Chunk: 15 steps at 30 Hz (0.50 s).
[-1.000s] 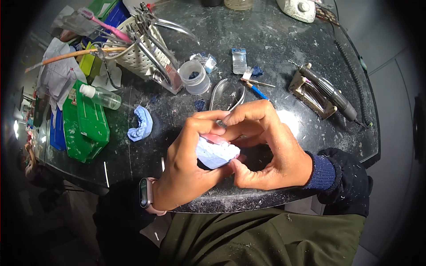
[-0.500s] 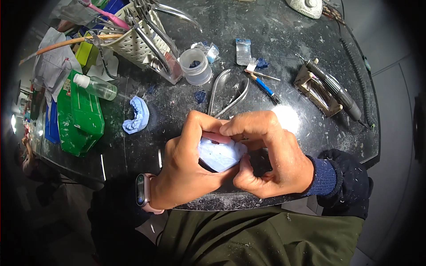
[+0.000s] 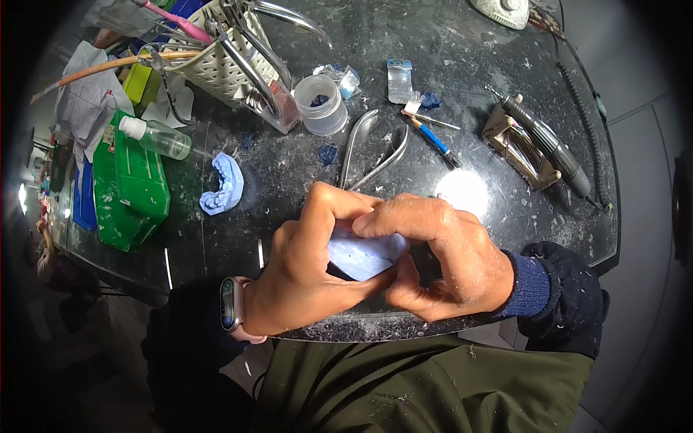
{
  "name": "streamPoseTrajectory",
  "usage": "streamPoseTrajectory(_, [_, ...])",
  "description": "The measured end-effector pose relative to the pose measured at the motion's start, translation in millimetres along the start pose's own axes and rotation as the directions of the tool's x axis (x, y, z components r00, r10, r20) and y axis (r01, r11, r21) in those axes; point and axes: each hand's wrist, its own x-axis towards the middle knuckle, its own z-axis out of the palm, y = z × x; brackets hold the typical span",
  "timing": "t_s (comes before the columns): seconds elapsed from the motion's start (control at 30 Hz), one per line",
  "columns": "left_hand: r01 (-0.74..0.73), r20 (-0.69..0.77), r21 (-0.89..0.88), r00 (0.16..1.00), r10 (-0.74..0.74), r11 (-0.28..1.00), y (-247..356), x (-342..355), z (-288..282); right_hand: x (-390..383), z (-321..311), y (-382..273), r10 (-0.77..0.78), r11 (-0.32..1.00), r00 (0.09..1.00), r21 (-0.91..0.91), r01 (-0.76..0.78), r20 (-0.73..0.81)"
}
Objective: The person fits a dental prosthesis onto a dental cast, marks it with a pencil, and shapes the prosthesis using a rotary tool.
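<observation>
A light blue dental cast (image 3: 364, 258) is held over the table's near edge. My left hand (image 3: 307, 260) is wrapped round its left side, with the thumb along the near edge and the index finger bent over the far side. My right hand (image 3: 451, 256) closes on the cast's right end, its index fingertip pressing on the top next to my left fingers. The right thumb is curled near the front. My fingers cover most of the cast's far part. A second blue dental cast (image 3: 222, 186), horseshoe shaped, lies on the table to the left.
Ahead lie pliers (image 3: 369, 155), a blue pencil (image 3: 433, 138) and a clear plastic jar (image 3: 320, 106). A handpiece (image 3: 545, 144) rests on its stand at right. At left are a green box (image 3: 130, 191), a spray bottle (image 3: 162, 138) and a tool basket (image 3: 216, 72).
My right index finger has moved slightly over the cast's top, and the pink piece that showed there is now hidden. Both hands have shifted a little to the right.
</observation>
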Motion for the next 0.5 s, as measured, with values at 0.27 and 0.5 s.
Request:
streamPoseTrajectory(0.27, [-0.024,0.019,0.054,1.0,0.023,0.998,8,7,-3,0,-1,-4,0.006,1.0,1.0,-0.002,-0.006,-0.028])
streamPoseTrajectory(0.5, [-0.037,0.038,-0.432,0.998,0.059,0.901,-5,7,-4,0,-4,-4,0.118,0.978,0.982,0.188,-0.089,-0.148])
